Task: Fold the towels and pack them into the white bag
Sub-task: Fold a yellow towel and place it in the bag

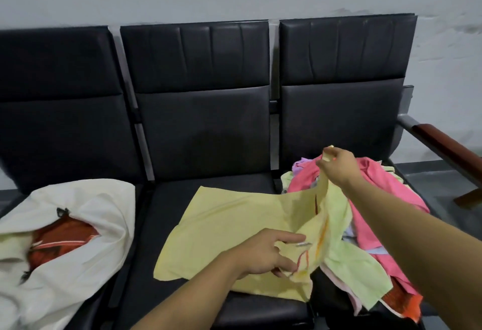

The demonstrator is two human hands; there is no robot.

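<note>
A pale yellow towel [224,225] lies partly spread on the middle seat of a black bench. My right hand [339,165] pinches one of its corners and holds it up above a heap of towels [375,199], pink, green and orange, on the right seat. My left hand [263,251] grips the yellow towel's near right edge. The white bag [86,225] lies open on the left seat with an orange-red towel [62,235] showing inside it.
The black three-seat bench [200,126] stands against a grey wall. A wooden armrest [448,147] runs along the right end. The bag hangs over the front edge of the left seat.
</note>
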